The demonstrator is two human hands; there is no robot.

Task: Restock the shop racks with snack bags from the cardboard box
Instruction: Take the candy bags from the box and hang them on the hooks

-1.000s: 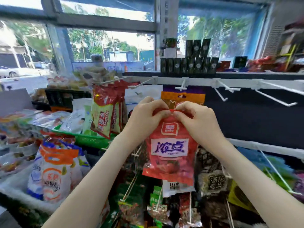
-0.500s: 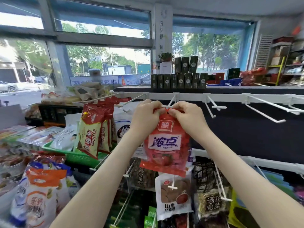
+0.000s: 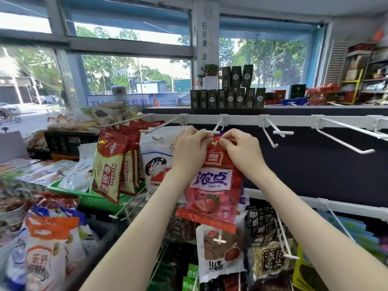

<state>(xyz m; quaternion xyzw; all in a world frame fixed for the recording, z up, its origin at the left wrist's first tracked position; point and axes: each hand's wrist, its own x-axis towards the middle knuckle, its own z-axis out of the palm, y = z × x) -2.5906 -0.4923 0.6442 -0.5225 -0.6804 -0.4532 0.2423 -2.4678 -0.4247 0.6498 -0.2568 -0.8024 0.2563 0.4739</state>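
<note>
Two hands' grips pinch red snack bag (image 3: 213, 185) at hook (image 3: 216, 128), beside white rabbit bag (image 3: 156, 164).

Both bare forearms reach up and forward, converging at centre. Left hand (image 3: 190, 152) and right hand (image 3: 243, 151) raised side by side, wrists bent, backs toward camera. Fingers of each curled inward in a pinch, fingertips nearly meeting between them.

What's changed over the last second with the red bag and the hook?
Both hands, left hand and right hand, have lifted the red bag up to the white hook; its hang hole now sits just under the hook tip, not visibly threaded yet. The two-handed pinch on the bag's top edge is unchanged, and nothing has been let go.
</note>
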